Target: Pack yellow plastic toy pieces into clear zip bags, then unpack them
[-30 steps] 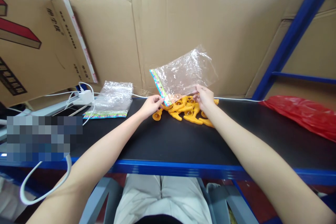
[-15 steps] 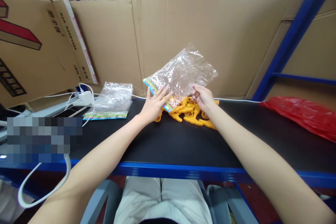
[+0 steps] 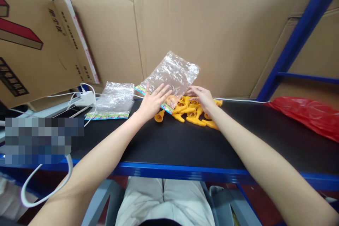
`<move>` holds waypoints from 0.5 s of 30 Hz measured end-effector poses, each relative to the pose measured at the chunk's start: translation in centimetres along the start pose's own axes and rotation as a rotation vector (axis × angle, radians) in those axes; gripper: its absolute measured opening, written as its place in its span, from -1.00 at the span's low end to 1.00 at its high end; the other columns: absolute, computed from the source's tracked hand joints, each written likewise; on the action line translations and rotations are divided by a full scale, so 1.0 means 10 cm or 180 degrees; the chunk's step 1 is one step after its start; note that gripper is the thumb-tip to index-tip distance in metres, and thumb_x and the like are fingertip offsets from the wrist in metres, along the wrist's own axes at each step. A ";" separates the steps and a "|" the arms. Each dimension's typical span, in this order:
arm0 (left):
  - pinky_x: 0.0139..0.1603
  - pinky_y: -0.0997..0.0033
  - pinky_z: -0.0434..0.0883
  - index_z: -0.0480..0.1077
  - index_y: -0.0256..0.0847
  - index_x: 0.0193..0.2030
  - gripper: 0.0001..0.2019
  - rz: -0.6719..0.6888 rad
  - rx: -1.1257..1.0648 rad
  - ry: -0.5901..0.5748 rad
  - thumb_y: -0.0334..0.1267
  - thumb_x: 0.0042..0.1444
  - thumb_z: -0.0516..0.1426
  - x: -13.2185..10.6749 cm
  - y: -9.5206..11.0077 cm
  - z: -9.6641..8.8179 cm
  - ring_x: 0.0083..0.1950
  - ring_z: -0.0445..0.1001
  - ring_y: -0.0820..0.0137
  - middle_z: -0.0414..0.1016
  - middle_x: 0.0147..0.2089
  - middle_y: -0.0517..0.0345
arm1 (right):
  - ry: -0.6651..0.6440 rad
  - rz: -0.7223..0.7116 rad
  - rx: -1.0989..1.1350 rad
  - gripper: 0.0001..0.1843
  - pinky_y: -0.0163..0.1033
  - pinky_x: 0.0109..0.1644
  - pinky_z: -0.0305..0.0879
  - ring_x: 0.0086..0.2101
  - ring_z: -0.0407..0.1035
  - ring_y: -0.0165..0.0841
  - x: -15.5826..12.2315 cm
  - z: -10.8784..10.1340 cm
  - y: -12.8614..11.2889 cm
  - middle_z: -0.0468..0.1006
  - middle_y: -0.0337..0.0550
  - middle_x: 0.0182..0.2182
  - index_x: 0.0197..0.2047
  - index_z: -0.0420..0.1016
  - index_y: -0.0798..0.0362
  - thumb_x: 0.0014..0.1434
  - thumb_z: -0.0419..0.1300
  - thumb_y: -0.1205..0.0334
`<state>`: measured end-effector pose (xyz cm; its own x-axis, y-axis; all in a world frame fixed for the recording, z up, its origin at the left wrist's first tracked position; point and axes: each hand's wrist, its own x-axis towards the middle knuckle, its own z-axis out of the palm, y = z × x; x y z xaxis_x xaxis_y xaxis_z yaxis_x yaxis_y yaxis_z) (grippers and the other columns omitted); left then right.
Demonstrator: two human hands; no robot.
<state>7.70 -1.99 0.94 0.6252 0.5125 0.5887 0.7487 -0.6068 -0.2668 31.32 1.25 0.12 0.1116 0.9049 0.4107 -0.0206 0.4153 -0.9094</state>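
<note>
A clear plastic bag (image 3: 173,72) with a colourful strip along its mouth is held tilted above a pile of yellow plastic pieces (image 3: 192,116) on the black table top (image 3: 169,141). My left hand (image 3: 152,101) lies against the bag's lower left part, near the strip, with fingers stretched out and spread. My right hand (image 3: 200,97) is at the bag's lower right edge, just above the yellow pieces, and its fingertips pinch the film. One yellow piece (image 3: 159,116) lies apart at the pile's left, under my left hand.
A stack of the same clear bags (image 3: 113,99) lies at the left. Beside it are a white adapter and cables (image 3: 86,96). A red plastic bag (image 3: 304,113) lies at the right. Cardboard sheets (image 3: 225,31) wall off the back. Blue shelf posts (image 3: 299,31) stand at the right.
The bag has swung to the left and lower. My left hand let go of its pinch on the strip and spread flat against the bag. My right hand followed slightly left.
</note>
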 end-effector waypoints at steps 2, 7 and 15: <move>0.22 -0.33 -0.41 -0.06 -0.04 0.34 -0.27 -0.0232 0.0121 0.0022 -0.62 0.01 -0.13 0.00 -0.10 -0.03 0.38 -0.13 0.19 -0.04 0.36 0.02 | 0.0107 -0.0556 -0.0765 -0.80 -0.16 0.00 0.30 -0.16 0.39 -0.35 0.01 -0.01 0.13 0.54 -0.14 -0.23 -0.25 0.51 0.03 0.04 0.21 0.15; 0.24 -0.28 -0.48 -0.05 -0.08 0.34 -0.31 -0.0966 0.0577 -0.0085 -0.56 0.04 -0.13 -0.02 -0.41 -0.13 0.39 -0.13 0.18 -0.03 0.36 0.02 | -0.0386 -0.0960 -0.1773 -0.78 -0.02 0.26 -0.05 0.07 0.24 -0.25 0.01 -0.05 0.40 0.47 -0.08 -0.02 -0.20 0.54 0.02 0.06 0.18 0.19; 0.25 -0.27 -0.23 0.03 -0.21 0.31 -0.39 -0.1592 0.1007 -0.1067 -0.51 0.08 -0.16 -0.56 -0.87 -0.13 0.37 -0.07 0.15 0.00 0.36 -0.07 | -0.0808 -0.0290 -0.1701 -0.85 0.05 0.24 -0.04 -0.04 0.35 -0.23 0.01 -0.04 0.39 0.58 -0.16 -0.25 -0.39 0.57 -0.01 0.08 0.15 0.24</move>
<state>-2.63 -0.40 0.94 0.1834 0.8768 0.4445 0.9621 -0.0672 -0.2644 31.63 2.87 -3.41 -0.1528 0.8891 0.4313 0.4879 0.4475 -0.7495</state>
